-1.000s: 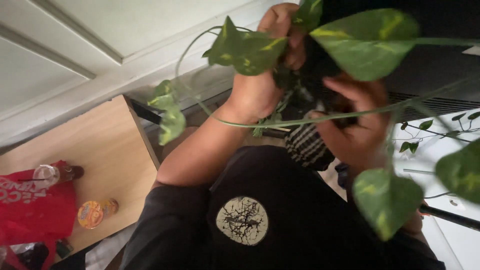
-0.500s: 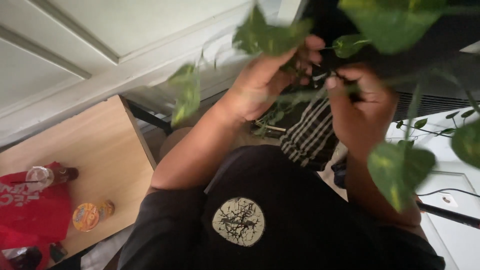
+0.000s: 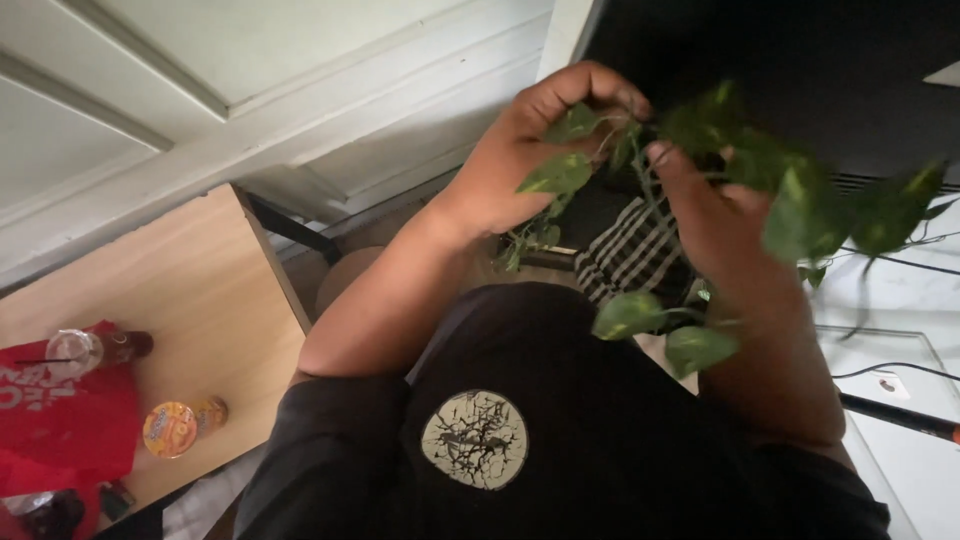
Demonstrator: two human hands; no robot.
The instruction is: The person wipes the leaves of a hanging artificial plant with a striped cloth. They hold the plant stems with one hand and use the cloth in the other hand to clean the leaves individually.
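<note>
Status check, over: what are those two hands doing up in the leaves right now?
Left hand curled on a vine stem. Right hand open among leaves, grip unclear. Foliage blurs view of fingers.

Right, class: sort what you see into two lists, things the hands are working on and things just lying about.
In hand:
left hand
right hand
vine

Lying about:
table
orange cup
bottle
red bag
checked cloth
</note>
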